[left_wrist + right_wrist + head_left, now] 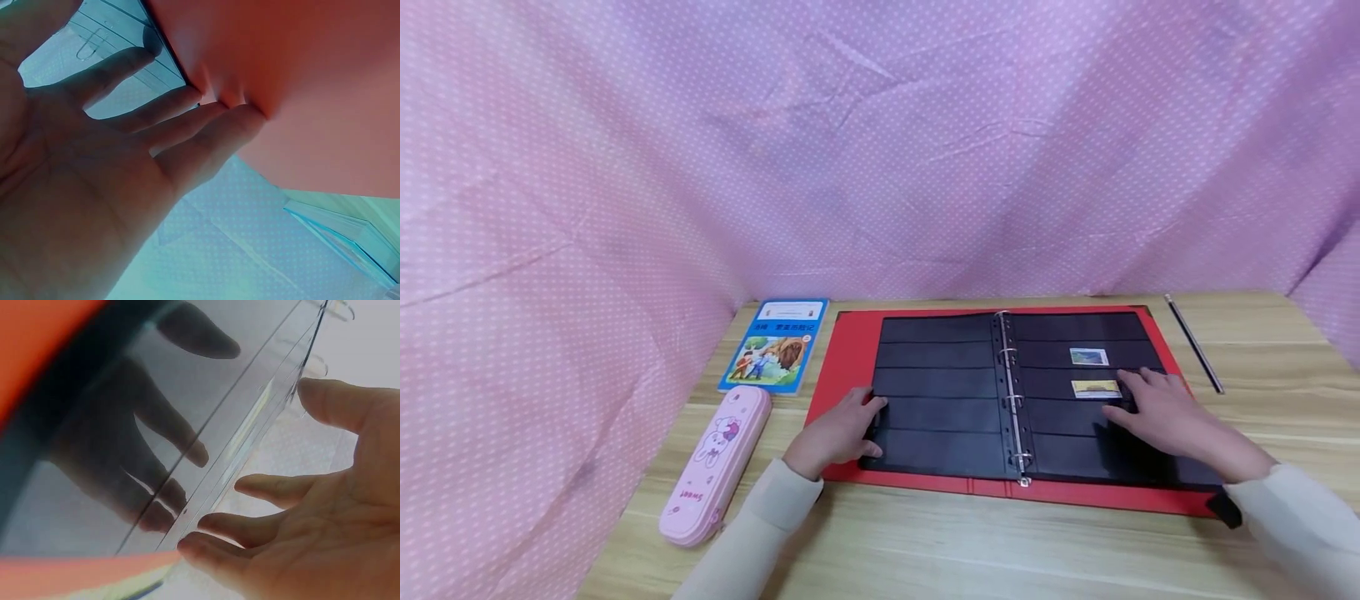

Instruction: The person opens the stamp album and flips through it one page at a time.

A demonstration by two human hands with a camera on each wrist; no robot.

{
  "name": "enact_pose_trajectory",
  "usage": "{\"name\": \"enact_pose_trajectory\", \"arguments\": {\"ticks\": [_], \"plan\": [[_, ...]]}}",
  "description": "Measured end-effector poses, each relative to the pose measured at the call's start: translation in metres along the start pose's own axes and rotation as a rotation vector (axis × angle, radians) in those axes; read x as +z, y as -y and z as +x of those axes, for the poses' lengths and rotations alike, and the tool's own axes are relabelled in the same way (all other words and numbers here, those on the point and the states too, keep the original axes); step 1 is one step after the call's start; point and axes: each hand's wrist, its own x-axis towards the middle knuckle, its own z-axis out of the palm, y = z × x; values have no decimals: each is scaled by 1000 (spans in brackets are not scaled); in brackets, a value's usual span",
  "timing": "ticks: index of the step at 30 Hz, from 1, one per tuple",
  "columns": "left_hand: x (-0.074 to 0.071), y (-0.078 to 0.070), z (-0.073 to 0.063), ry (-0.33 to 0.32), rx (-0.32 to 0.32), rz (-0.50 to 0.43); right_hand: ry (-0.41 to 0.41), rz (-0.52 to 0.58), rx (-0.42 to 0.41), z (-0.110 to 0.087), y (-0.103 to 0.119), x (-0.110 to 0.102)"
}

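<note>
A red ring binder (850, 342) lies spread on the table, with black pocket pages held by metal rings (1017, 402). Two small stamps sit in the right page's pockets, a blue-green one (1088, 357) above a yellow one (1095, 389). At the left page's outer edge rests my left hand (842, 429); in the left wrist view its outstretched fingertips touch the red cover (325, 87). My right hand (1172, 417) is over the right page beside the yellow stamp, fingers spread and loosely bent. In the right wrist view the glossy page (250, 325) mirrors that hand, which grips nothing.
Left of the binder lie a blue picture-covered book (775, 346) and a pink pencil case (717, 467). A dark pencil (1195, 344) lies beyond the binder's right edge. Behind the wooden table (925, 542) hangs a pink dotted cloth (880, 167).
</note>
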Motion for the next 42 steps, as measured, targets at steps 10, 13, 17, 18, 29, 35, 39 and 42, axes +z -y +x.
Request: {"name": "enact_pose_trajectory", "arguments": {"ticks": [10, 13, 17, 18, 29, 35, 39, 42], "plan": [[-1, -4, -1, 16, -24, 7, -49, -52, 6, -9, -25, 0], [-1, -5, -1, 11, -19, 13, -64, -62, 9, -9, -25, 0], [-1, -5, -2, 7, -17, 11, -80, -57, 2, -7, -23, 1], [-1, -5, -2, 8, -16, 9, -82, -53, 1, -7, -23, 2], [-2, -6, -1, 27, -32, -2, -83, -41, 30, -6, -32, 0], [-1, -5, -1, 30, -31, -3, -103, 8, 14, -6, -33, -4], [-1, -5, -1, 34, -35, -7, -173, 84, -32, -12, -32, -9], [-1, -5, -1, 35, -37, -8, -241, 146, -73, -19, -28, -17]]}}
